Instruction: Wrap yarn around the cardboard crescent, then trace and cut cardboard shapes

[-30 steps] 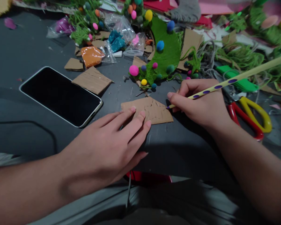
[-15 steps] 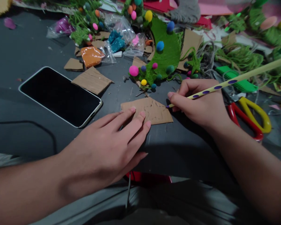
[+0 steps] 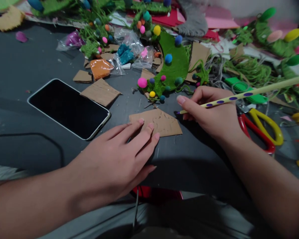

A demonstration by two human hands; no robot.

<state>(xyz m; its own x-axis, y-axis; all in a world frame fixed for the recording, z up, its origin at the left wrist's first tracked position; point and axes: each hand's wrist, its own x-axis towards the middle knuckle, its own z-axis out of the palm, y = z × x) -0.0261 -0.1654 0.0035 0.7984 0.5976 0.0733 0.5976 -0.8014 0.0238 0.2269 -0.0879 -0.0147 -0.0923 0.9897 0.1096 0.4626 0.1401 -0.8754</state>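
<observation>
A small piece of brown cardboard [image 3: 168, 124] lies flat on the dark table, with thin drawn lines on it. My left hand [image 3: 122, 152] rests over its left part, fingertips pressing it down, fingers stretched out. Just right of the cardboard, my right hand [image 3: 209, 111] pinches a pale yellow pencil [image 3: 226, 99] with purple spots. The pencil's purple tip is near the cardboard's right edge, apart from its surface. Behind the cardboard sits a green crescent [image 3: 174, 63] with colourful pompoms.
A phone [image 3: 69, 108] lies at the left, with a cardboard scrap [image 3: 101, 91] over its edge. Red and yellow handled scissors [image 3: 257, 132] lie beside my right wrist. Behind are small plastic bags [image 3: 101, 68], green yarn [image 3: 251, 68] and a grey curved piece [image 3: 193, 18].
The pencil tip has come off the cardboard's right edge and sits a little away from it. My left hand stays on the cardboard. The whole view has shifted slightly.
</observation>
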